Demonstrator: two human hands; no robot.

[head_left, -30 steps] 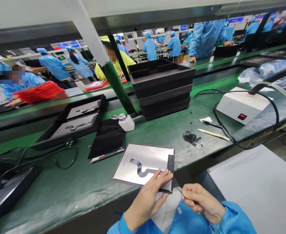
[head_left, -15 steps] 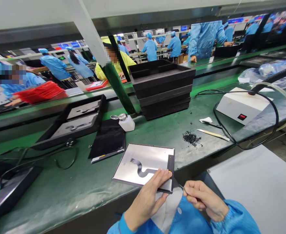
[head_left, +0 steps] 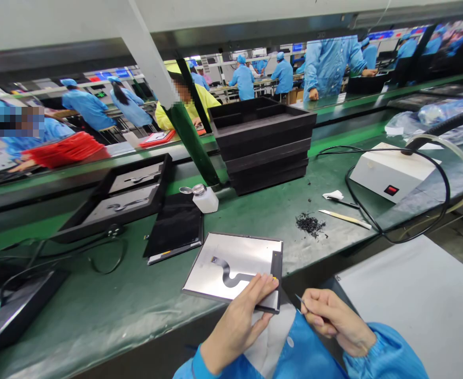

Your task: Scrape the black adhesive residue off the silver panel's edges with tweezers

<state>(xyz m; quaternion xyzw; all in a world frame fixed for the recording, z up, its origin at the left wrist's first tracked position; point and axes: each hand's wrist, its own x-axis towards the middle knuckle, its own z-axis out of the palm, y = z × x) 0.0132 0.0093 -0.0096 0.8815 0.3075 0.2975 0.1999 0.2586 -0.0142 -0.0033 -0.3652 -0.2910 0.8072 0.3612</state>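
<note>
Display panel [head_left: 241, 259], one, overhanging near edge of table [head_left: 152, 295], clamped in my left hand [head_left: 235, 323]; slim tool [head_left: 299, 298], pinched in my right hand [head_left: 332, 318].

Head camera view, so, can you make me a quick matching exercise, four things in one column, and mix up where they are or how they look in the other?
Column one:
1. Silver-backed panel
2. Small bottle
3. Deep trays
4. Thin tool

Column two:
A. White, its lid flipped open
B. Held in the right hand
C. Under the fingers of the left hand
D. Black, stacked to the right of the green post

Right pairs: 1-C, 2-A, 3-D, 4-B.
</note>
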